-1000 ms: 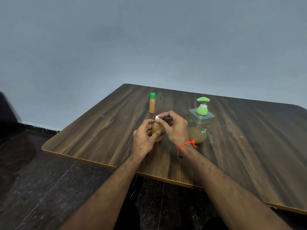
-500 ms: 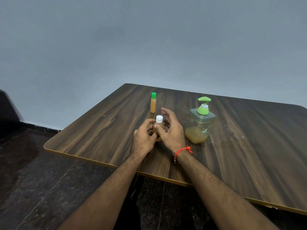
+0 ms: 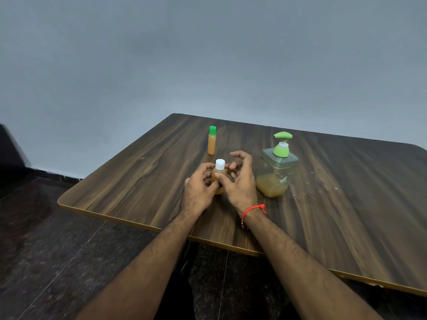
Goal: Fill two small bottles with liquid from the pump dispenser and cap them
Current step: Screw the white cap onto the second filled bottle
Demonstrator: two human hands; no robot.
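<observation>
A small amber-filled bottle with a white cap (image 3: 219,173) stands on the wooden table (image 3: 346,204) between my hands. My left hand (image 3: 198,188) grips its body from the left, thumb in front and fingers behind. My right hand (image 3: 239,181) sits against its right side, the thumb touching the bottle's front. Its fingers are loosely curled, lifted off the cap and holding nothing. A second small bottle (image 3: 211,144), slim, amber-filled and green-capped, stands upright further back. The pump dispenser (image 3: 277,172), a clear square jar with a green pump, stands to the right with amber liquid in its lower part.
The table's near edge (image 3: 138,224) runs diagonally below my wrists, with dark stone floor (image 3: 57,250) beyond it. A plain grey wall (image 3: 208,65) stands behind the table. A red thread band (image 3: 253,210) circles my right wrist.
My right hand has come off the white cap, which it was pinching a second ago, and its fingers have loosened. The left hand still holds the bottle in place.
</observation>
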